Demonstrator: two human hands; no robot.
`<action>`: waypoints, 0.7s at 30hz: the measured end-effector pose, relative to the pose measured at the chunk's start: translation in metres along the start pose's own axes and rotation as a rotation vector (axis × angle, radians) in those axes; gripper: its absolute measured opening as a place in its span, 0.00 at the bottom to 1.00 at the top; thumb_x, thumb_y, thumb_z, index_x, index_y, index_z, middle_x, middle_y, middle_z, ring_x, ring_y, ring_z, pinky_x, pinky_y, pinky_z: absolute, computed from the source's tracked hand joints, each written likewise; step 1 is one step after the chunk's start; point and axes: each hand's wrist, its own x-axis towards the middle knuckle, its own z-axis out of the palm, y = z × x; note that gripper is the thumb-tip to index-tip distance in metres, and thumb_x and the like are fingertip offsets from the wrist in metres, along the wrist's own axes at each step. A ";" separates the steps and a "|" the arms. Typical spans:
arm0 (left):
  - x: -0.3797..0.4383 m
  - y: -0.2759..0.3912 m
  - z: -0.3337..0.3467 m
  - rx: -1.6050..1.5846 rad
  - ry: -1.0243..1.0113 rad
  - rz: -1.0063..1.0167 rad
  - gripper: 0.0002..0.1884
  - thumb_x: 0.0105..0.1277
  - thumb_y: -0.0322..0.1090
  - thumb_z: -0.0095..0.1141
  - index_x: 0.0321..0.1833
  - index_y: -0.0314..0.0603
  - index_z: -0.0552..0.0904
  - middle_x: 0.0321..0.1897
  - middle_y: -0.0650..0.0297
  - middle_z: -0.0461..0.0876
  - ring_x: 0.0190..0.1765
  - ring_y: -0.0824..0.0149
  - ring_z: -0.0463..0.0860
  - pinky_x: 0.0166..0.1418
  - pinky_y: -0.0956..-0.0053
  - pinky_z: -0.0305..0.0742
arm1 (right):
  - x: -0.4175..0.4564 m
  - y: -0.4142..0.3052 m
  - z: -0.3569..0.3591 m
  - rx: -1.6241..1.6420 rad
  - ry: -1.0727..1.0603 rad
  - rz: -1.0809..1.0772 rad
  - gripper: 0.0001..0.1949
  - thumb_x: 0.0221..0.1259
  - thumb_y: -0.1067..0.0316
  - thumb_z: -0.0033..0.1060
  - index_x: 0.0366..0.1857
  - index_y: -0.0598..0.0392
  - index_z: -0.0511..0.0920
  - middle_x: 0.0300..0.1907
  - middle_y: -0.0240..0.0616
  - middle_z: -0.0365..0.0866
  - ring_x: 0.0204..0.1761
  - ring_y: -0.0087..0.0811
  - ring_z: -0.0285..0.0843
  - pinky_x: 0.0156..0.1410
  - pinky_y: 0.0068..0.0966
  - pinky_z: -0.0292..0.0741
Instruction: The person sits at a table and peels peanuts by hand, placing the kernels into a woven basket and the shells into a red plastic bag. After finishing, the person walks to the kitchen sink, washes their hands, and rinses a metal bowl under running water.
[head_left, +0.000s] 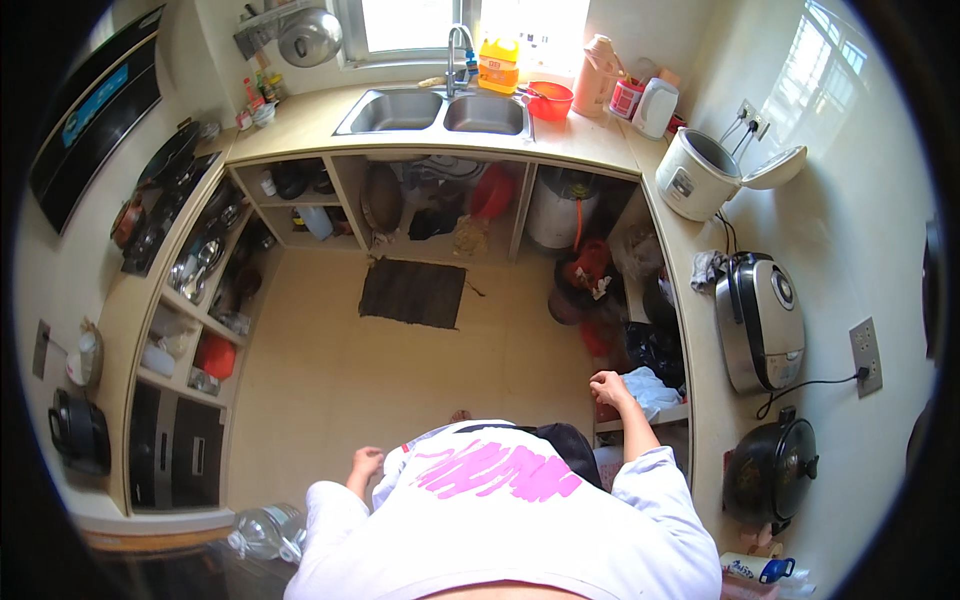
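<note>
My left hand (366, 463) hangs low beside the white shirt, over the tiled floor; its fingers are partly hidden, and whether it holds anything does not show. On the other side, my right hand (609, 388) is bent at the fingers, with nothing visible in it. It hovers near a pale blue plastic bag (651, 393) on the lower shelf. A black plastic bag (654, 351) lies just beyond that one. Farther ahead, a dark floor mat (412, 292) lies before the cabinets under the double steel sink (439, 112).
A bin with a red bag (587, 266) stands by the right cabinet. Two cookers (761, 322) (697, 176) and a black lidded pot (771, 472) sit on the right counter. Clear plastic bottles (264, 531) are at the lower left. Open shelves with cookware (199, 270) line the left.
</note>
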 end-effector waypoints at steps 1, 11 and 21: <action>0.024 0.028 -0.003 0.009 0.000 -0.012 0.13 0.56 0.25 0.57 0.45 0.33 0.81 0.29 0.59 0.83 0.26 0.71 0.80 0.26 0.77 0.75 | 0.015 -0.003 -0.001 0.007 0.001 0.023 0.11 0.59 0.68 0.56 0.44 0.59 0.81 0.27 0.37 0.83 0.22 0.25 0.77 0.26 0.22 0.75; 0.174 0.277 0.010 0.014 -0.159 0.189 0.13 0.63 0.32 0.59 0.50 0.45 0.81 0.36 0.66 0.84 0.36 0.72 0.83 0.38 0.75 0.79 | 0.139 0.015 -0.028 0.186 -0.027 0.632 0.06 0.57 0.75 0.52 0.33 0.60 0.80 0.21 0.41 0.79 0.15 0.29 0.73 0.17 0.24 0.69; 0.289 0.468 0.055 -0.093 -0.066 0.254 0.12 0.63 0.32 0.59 0.50 0.45 0.82 0.36 0.67 0.83 0.36 0.75 0.81 0.37 0.78 0.77 | 0.407 -0.145 -0.090 -0.009 -0.064 0.279 0.06 0.56 0.71 0.53 0.28 0.59 0.81 0.20 0.38 0.79 0.16 0.31 0.76 0.20 0.26 0.73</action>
